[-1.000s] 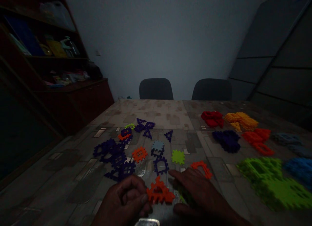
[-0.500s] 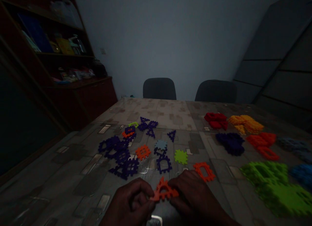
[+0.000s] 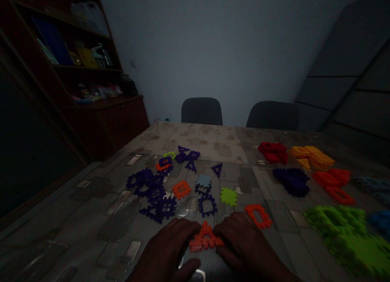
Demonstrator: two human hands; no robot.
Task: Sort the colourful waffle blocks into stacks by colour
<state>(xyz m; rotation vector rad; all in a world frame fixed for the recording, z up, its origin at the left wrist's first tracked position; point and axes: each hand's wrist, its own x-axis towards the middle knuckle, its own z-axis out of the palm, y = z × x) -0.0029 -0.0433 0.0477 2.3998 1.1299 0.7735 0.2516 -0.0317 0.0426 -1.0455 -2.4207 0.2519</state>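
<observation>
An orange triangular interlocking building piece (image 3: 207,235), with notched edges and an arched hole, is between my two hands low in the view. My right hand (image 3: 243,239) is closed on its right side, fingers over the edge and thumb below. At its left side, the fingers of my left hand (image 3: 170,243) touch or nearly touch the piece, while the thumb stands apart below. Just beyond lie a purple square frame piece (image 3: 207,205), a lime green square piece (image 3: 228,196) and an orange frame piece (image 3: 258,216).
Loose purple pieces (image 3: 155,192) spread over the left of the patterned table (image 3: 100,209), with an orange window piece (image 3: 181,189) beside them. Piles stand on the right: lime green (image 3: 344,229), purple (image 3: 291,181), red (image 3: 273,152), yellow (image 3: 311,156), orange (image 3: 332,184). Two chairs (image 3: 202,110) stand behind.
My left hand has loosened its pinch on the orange triangular piece; its thumb has moved down and away. My right hand stays on the piece. The view has shifted slightly.
</observation>
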